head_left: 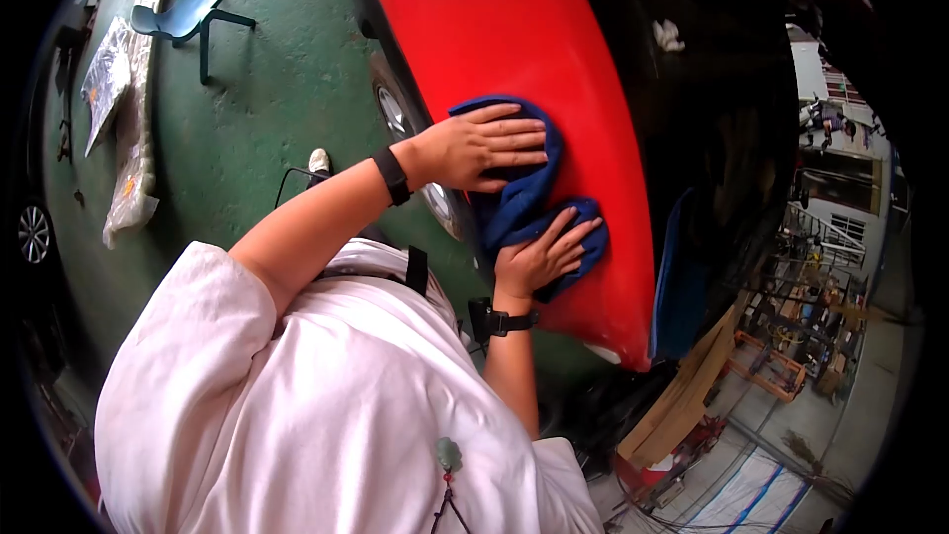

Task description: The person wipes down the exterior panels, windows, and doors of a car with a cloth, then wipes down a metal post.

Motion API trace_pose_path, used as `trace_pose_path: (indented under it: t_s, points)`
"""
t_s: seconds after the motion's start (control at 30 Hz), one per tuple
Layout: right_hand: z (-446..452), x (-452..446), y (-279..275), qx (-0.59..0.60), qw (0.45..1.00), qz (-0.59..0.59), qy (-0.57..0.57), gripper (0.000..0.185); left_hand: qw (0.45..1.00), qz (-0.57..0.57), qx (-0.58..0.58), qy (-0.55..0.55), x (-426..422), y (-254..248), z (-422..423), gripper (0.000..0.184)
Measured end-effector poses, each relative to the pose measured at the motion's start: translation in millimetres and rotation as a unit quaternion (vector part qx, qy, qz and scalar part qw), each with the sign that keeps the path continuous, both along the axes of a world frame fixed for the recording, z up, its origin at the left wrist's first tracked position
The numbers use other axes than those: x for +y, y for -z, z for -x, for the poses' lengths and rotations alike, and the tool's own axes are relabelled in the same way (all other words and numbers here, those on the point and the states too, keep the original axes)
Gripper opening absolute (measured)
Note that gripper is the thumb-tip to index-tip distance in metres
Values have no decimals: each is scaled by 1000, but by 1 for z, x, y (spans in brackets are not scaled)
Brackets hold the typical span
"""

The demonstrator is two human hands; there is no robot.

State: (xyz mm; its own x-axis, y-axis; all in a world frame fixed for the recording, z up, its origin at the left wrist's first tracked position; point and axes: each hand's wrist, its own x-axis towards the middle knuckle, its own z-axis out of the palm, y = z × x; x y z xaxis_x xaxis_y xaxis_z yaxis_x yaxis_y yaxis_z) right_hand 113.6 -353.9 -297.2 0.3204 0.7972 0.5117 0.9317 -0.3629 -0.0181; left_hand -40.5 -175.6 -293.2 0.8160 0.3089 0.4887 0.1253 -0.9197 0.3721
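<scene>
My left hand (484,146) lies flat on a dark blue cloth (521,200), fingers stretched out and a little apart. Beneath the cloth is a red car body panel (514,20), which curves away at its right edge. Lower down, my right hand (549,255) presses on another bunched part of the cloth, its fingers also extended. The cloth is folded between the two hands, and its underside is hidden. Black bands circle both wrists.
A car wheel (393,111) shows beside the red panel. On the green floor (287,49) stand a blue chair (188,12) and plastic-wrapped long pieces (138,129). Cardboard (682,396) and a cluttered work area (811,307) lie to the right.
</scene>
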Motion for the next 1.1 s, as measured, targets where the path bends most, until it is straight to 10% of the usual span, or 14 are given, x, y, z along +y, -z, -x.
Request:
trace_pose_path:
  t_s: [1.1]
  points:
    - [122,270,-34,-63,993,1,102,70,997,-8,-65,-46,244,-17,121,44]
